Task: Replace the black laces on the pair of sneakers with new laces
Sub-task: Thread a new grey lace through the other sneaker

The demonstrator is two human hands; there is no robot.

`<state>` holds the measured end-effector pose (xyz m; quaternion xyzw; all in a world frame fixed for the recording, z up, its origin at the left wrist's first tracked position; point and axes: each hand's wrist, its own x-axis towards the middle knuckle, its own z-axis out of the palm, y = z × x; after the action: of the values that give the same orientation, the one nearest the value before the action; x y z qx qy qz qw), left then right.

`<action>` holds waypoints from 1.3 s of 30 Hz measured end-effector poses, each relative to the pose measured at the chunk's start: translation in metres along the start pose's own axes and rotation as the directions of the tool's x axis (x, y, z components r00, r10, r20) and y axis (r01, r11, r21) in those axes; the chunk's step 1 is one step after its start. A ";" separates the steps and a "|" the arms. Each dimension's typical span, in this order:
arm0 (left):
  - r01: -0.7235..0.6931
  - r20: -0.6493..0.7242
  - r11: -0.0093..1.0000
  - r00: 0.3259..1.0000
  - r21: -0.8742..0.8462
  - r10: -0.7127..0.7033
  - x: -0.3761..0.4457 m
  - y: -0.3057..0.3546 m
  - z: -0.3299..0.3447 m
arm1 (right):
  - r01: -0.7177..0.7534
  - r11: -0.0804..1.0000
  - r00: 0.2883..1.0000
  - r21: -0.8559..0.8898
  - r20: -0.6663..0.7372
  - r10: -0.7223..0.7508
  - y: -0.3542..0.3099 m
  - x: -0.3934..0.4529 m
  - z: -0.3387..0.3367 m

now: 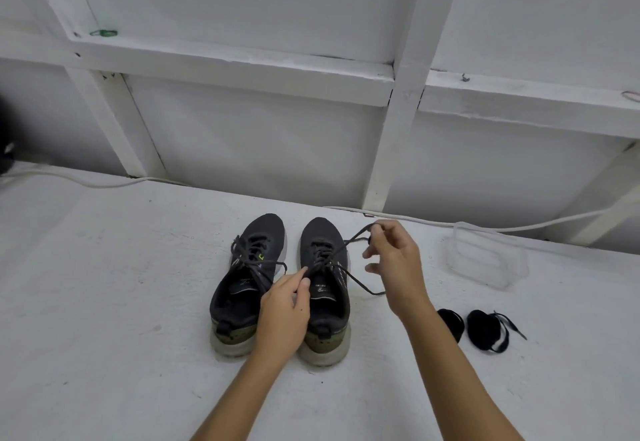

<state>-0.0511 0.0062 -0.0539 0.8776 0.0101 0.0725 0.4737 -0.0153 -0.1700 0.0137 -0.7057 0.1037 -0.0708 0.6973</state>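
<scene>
Two black sneakers stand side by side on the white surface, toes pointing away from me: the left sneaker (pixel 247 269) with its black lace tied, and the right sneaker (pixel 323 250). My left hand (pixel 284 312) pinches the right sneaker's black lace at the knot above the tongue. My right hand (pixel 394 260) pinches a loop of that same lace (pixel 353 236) and holds it up to the right of the shoe. One loose lace end (pixel 367 288) trails onto the surface. Two coiled bundles of black laces (pixel 485 331) lie at the right.
A clear plastic container (pixel 488 257) sits to the right of the shoes. A white cable (pixel 433 222) runs along the back edge by the white framed wall. A green band (pixel 104 33) lies on a wall ledge.
</scene>
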 end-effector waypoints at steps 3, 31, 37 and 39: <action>0.011 -0.012 1.000 1.000 -0.021 -0.011 0.000 0.006 -0.004 | 0.002 0.988 0.998 -0.156 0.058 0.007 0.002 -0.001 0.005; -0.043 0.088 0.815 0.996 0.578 -0.010 0.033 0.036 -0.025 | 0.316 0.742 0.927 -0.591 0.359 -0.108 -0.005 0.006 -0.008; -0.301 0.257 0.889 0.941 0.344 0.219 0.048 0.038 -0.027 | 0.306 0.804 0.916 -0.510 0.387 -0.103 -0.025 0.010 -0.008; -0.307 0.277 0.890 0.936 0.337 0.218 0.052 0.043 -0.026 | 0.296 0.828 0.917 -0.476 0.385 -0.106 -0.027 0.009 -0.007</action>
<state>-0.0058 0.0083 0.0017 0.9474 -0.1509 0.0302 0.2808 -0.0067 -0.1786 0.0402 -0.8772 -0.0797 0.0097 0.4734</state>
